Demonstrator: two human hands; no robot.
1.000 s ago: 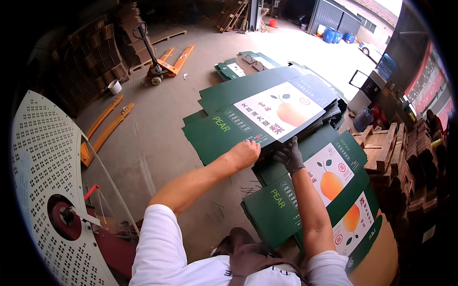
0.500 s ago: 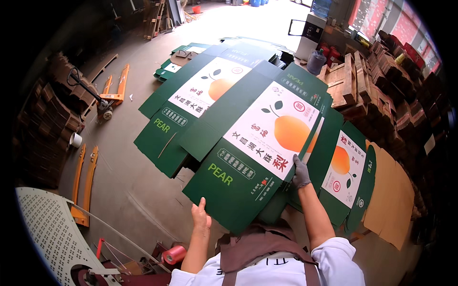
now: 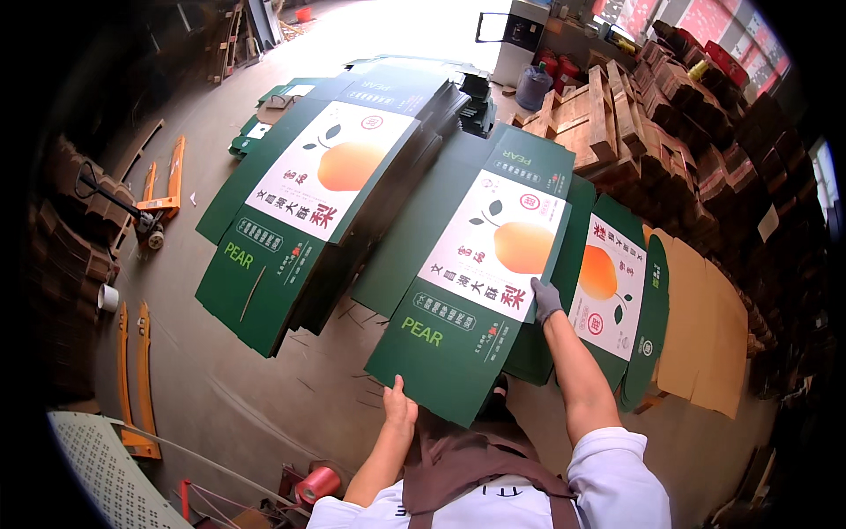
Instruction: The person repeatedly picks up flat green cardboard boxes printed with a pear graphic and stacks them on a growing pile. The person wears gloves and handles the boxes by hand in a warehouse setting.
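Note:
A flat cardboard box blank [image 3: 441,326], dark green with a white panel and a yellow-orange pear print, is held out before me, tilted. My left hand [image 3: 399,404] grips its near left edge, thumb on top and the other fingers partly hidden. A grey glove covers my right hand [image 3: 546,301], which is closed on the blank's right edge with its fingers partly hidden below. To the left, a thick stack of matching blanks [image 3: 233,291] shows its layered side. Beyond my right hand lies another green pear-printed blank [image 3: 564,339], turned the other way.
Brown cardboard sheets [image 3: 701,331] lie at the right, below wooden pallets [image 3: 573,119] and piled brown cardboard [image 3: 696,132]. An orange pallet jack [image 3: 167,194] stands on the left floor. Near my left arm are a pink-red roll [image 3: 319,485] and a perforated pale panel [image 3: 106,467]. A water dispenser [image 3: 522,40] stands far off.
The held blank has moved right and away from the left stack, uncovering more of its side, and sits nearer the right-hand blank. Both hands keep their hold. The view has shifted too.

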